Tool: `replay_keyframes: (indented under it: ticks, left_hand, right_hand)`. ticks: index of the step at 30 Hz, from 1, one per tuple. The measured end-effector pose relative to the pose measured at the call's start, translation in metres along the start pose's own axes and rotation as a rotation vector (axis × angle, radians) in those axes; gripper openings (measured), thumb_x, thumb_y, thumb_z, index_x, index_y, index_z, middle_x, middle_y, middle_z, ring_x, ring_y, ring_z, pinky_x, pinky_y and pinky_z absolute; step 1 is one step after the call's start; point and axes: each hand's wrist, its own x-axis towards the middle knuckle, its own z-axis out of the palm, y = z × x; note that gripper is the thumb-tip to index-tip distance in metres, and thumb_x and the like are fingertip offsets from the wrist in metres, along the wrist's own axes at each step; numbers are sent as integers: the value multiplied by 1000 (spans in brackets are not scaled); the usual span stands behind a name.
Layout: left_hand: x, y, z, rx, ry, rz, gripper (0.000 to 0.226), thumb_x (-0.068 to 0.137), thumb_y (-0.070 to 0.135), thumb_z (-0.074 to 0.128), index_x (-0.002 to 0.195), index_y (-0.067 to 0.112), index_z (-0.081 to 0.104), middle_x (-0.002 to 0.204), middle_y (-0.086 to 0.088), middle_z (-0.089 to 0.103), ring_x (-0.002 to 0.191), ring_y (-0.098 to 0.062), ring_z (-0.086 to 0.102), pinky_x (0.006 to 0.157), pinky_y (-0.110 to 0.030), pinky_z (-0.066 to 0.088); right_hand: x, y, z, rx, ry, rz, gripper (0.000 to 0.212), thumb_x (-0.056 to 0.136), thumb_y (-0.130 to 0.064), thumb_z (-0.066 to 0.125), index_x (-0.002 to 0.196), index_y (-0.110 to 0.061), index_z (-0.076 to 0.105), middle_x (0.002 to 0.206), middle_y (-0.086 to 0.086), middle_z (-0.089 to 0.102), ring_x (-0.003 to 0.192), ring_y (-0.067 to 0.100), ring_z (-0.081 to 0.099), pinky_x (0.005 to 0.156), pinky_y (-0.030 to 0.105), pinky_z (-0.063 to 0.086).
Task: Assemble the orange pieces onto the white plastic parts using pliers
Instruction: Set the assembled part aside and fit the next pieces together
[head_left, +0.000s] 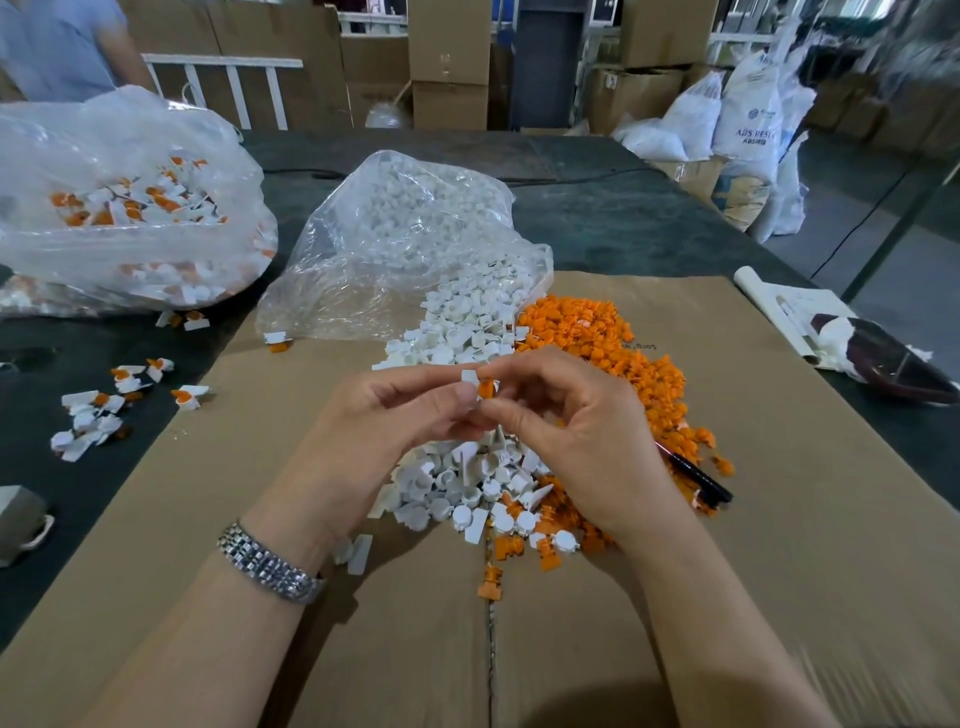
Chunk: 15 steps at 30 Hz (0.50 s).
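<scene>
orange piece (486, 387) on white part (469, 378), pinched between left hand (410, 410), right hand (561, 415)

— Where's the white part (469, 378)?
— Up over the piles, pinched between both hands, an orange piece (487, 387) touching its right side.
— The loose stock?
— White parts (457, 332) spill from a clear bag onto the cardboard and heap again nearer, below the hands. Orange pieces (618, 343) lie in a long pile just right of them.
— Pliers?
— Only a dark handle (696, 475) shows at the orange pile's near edge.
</scene>
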Motion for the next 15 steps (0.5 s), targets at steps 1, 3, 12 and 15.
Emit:
replay_keyframes:
  ticks: [1,3,12,15]
  left_hand:
    - [0,-1,-1,16,11,-10,43,80,47,85,114,21,80,110,-14,78,103,-32,75,89,-30,59]
    - [1,-2,-1,12,21,-19,42,77,42,86,113,20,80,109,-15,78,100,-32,76,86,-27,60]
    - [4,-1,-2,-149,83,-145,22,64,17,89,81,6,79,90,-21,77,81,-27,77,72,-26,62]
    - [5,-2,-4,-127,112,-176,26,60,20,92,78,6,79,90,-21,77,85,-28,77,73,-27,61]
  right_hand:
    - [0,1,1,-29,7,-13,24,89,-14,76,112,-20,73,91,-8,67,88,18,67,77,25,56]
    - [0,2,3,-87,20,-43,24,89,-12,77,112,-17,74,93,-7,67,89,17,66,79,26,56]
    - [0,3,4,-181,17,-66,24,89,-13,76,112,-17,74,92,-9,65,88,14,65,79,22,55]
    - [-2,1,4,-134,-29,-1,26,89,-15,76,115,-20,73,93,-9,66,90,14,66,82,25,56]
